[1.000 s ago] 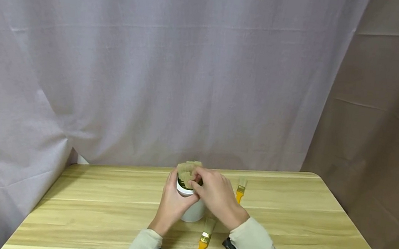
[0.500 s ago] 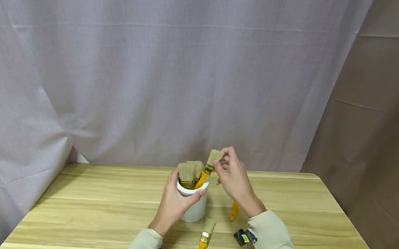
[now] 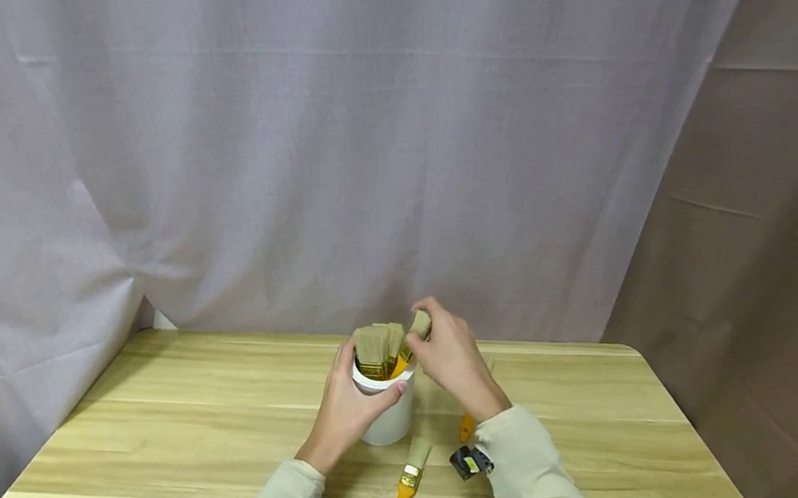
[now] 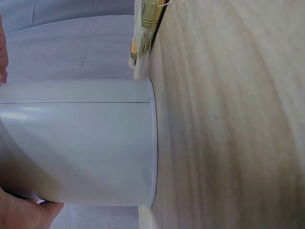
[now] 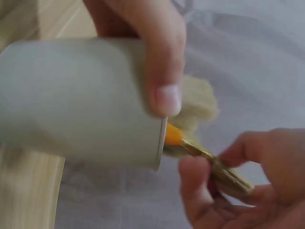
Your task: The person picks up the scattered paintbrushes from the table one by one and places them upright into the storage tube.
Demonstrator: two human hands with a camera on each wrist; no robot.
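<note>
A white cup (image 3: 393, 418) stands on the wooden table (image 3: 195, 416), filled with several paintbrushes (image 3: 374, 348) standing bristles up. My left hand (image 3: 346, 410) grips the cup's side, thumb at the rim; the left wrist view shows the cup wall (image 4: 81, 143) close up. My right hand (image 3: 451, 359) pinches the bristle end of an orange-handled brush (image 3: 414, 338), its handle inside the cup. In the right wrist view the fingers (image 5: 200, 186) hold the brush's ferrule (image 5: 224, 174) just beyond the cup's rim (image 5: 159, 143).
Another orange-handled brush (image 3: 403, 493) lies on the table in front of the cup, bristles toward it. A third brush (image 3: 467, 426) lies right of the cup, partly behind my right arm. Grey cloth hangs behind the table; brown cloth at the right.
My right hand pulled back from the cup, took a brush from the table, raised it over the rim, and has now lowered it so the handle sits deeper inside. The left hand stayed put.
</note>
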